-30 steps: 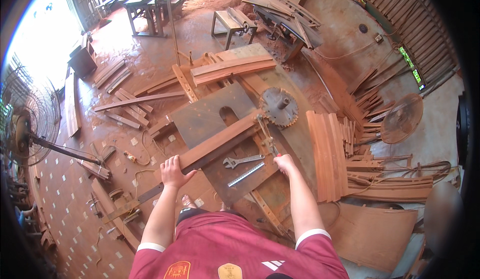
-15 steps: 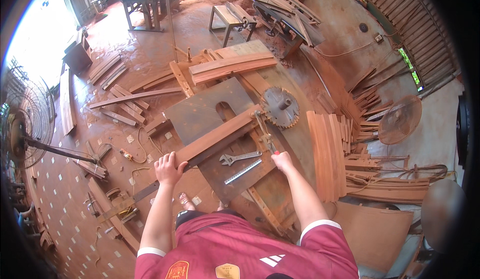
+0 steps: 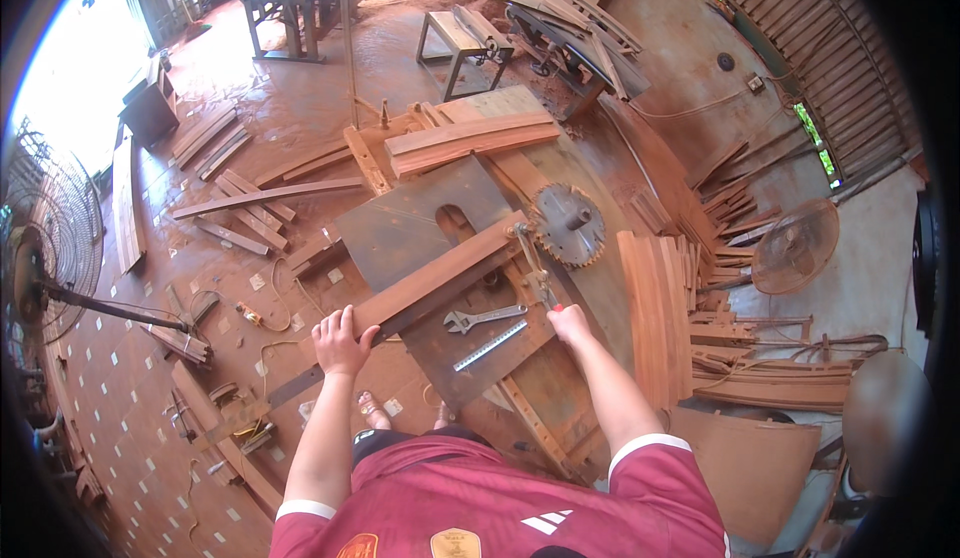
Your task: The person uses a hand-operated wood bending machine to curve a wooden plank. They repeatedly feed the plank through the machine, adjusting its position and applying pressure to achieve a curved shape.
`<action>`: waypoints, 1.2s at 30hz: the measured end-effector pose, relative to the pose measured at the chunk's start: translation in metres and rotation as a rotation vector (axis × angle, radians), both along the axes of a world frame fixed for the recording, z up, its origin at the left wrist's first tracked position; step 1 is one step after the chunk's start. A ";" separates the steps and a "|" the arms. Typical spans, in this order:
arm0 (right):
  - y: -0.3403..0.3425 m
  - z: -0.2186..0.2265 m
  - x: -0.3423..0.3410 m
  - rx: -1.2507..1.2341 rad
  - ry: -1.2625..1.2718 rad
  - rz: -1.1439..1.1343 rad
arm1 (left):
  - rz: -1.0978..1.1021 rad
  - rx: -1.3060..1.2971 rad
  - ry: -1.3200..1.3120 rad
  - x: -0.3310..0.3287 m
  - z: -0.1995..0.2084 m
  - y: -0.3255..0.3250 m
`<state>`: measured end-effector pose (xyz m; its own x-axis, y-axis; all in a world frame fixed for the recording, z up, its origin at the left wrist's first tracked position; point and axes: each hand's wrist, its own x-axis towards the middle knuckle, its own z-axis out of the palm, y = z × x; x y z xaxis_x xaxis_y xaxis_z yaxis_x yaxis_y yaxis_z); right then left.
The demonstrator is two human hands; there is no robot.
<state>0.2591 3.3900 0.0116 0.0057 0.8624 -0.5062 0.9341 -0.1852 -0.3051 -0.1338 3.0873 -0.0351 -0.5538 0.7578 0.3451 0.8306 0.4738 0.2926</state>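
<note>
A long reddish wooden board [image 3: 430,276] lies slantwise across the dark metal machine table [image 3: 420,228], against a dark straight edge. My left hand [image 3: 341,340] grips its near left end, fingers over the top and thumb along the near side. At the board's far right end sits a metal toggle clamp [image 3: 530,258]. My right hand [image 3: 570,324] is closed round the clamp's red handle [image 3: 557,307]. Between my arms, an adjustable wrench [image 3: 484,319] and a steel ruler [image 3: 490,346] lie on the metal plate. A toothed circular saw blade [image 3: 568,223] lies flat just beyond the clamp.
Stacked curved timber [image 3: 472,141] lies across the machine's far end. More boards [image 3: 655,318] stand to the right, beside a round fan [image 3: 795,246]. Loose strips [image 3: 250,213] cover the floor at left, near a big fan [image 3: 35,268] and a cable [image 3: 262,318].
The whole view has shifted slightly. My hands keep the same places on the board and the clamp handle, and neither board nor clamp has visibly moved.
</note>
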 end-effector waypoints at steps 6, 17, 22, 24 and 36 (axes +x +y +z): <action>-0.008 0.015 -0.008 0.050 -0.056 0.034 | -0.008 -0.025 0.005 0.001 -0.001 -0.001; -0.014 0.011 0.006 0.085 -0.003 0.051 | -0.001 -0.038 -0.010 0.011 -0.003 -0.004; -0.022 0.010 0.022 0.091 0.004 0.042 | 0.001 -0.041 -0.019 0.031 -0.001 -0.013; -0.025 0.006 0.033 0.100 -0.005 0.057 | 0.000 -0.043 -0.007 0.040 0.000 -0.018; -0.056 0.021 0.083 0.029 -0.006 0.030 | -0.007 -0.042 -0.002 0.095 -0.002 -0.045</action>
<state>0.3425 3.3344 0.0321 -0.0175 0.8766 -0.4808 0.9408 -0.1483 -0.3048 -0.0390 3.0423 -0.0371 -0.5491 0.7753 0.3121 0.8334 0.4800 0.2739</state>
